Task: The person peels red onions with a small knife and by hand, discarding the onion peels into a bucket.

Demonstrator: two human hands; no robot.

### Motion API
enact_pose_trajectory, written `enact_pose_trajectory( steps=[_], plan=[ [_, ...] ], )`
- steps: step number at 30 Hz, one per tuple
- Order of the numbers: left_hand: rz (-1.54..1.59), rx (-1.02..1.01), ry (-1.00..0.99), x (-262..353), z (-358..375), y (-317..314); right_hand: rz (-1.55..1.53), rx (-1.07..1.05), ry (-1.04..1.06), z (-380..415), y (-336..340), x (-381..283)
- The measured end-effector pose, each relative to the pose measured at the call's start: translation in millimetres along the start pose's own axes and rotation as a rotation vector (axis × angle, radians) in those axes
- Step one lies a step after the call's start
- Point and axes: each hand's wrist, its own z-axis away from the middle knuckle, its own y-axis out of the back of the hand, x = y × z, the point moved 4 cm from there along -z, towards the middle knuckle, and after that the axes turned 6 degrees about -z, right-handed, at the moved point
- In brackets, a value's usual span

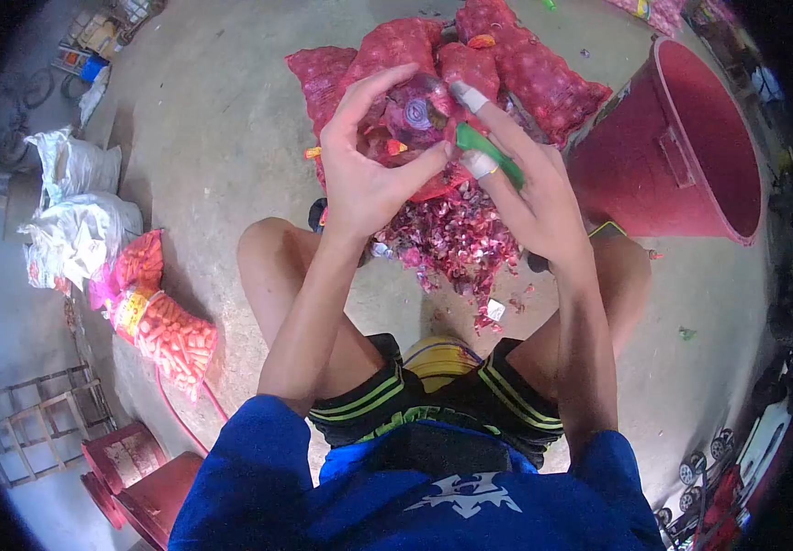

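From here, the left hand (359, 165) curls round what looks like a red onion (417, 112), over the net bags (543, 83); the right hand (543, 197), thumb and fingers bent, holds a green tool (491, 154) close by. Handwork on the onion seems underway, calling for steady fingers

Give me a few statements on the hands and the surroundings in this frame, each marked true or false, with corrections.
1. The right hand holds a green handle. True.
2. The left hand rests on a knee. False: it is raised, fingers curved around an onion.
3. Purple peelings lie on the floor. True.
4. The large red bucket is left of the red mesh sacks. False: it is on their right.
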Motion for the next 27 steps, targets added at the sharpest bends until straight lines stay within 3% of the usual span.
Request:
enact_pose_trajectory(
  steps=[4, 8, 11, 16, 20, 22, 27],
  plan=[
    [0.041, -0.040, 0.031, 3.3, -0.3, 1.4, -0.029, -0.035, 0.007, -1.4, 4.7, -4.4],
    [0.091, -0.126, 0.025, 4.8, -0.2, -1.6, -0.160, 0.079, -0.026, -2.0, 3.7, 8.3],
    [0.318, -0.125, 0.033, 6.1, 0.5, -5.7, -0.224, 0.166, -0.083, -5.1, 8.6, 14.0],
    [0.833, -0.117, 0.238, -1.3, 3.2, -13.3, -0.277, 0.222, -0.103, -3.9, 9.1, 18.8],
    [0.694, -0.113, 0.360, -14.9, 12.8, -13.8, -0.251, 0.200, -0.081, -5.3, 5.9, 17.4],
    [0.868, -0.133, 0.510, -16.7, 15.6, -17.5, -0.256, 0.234, -0.095, -7.4, 5.7, 24.0],
    [1.034, -0.137, 0.527, -37.7, 22.8, -18.2, -0.179, 0.321, -0.231, -7.7, 7.4, 51.6]
  ],
)
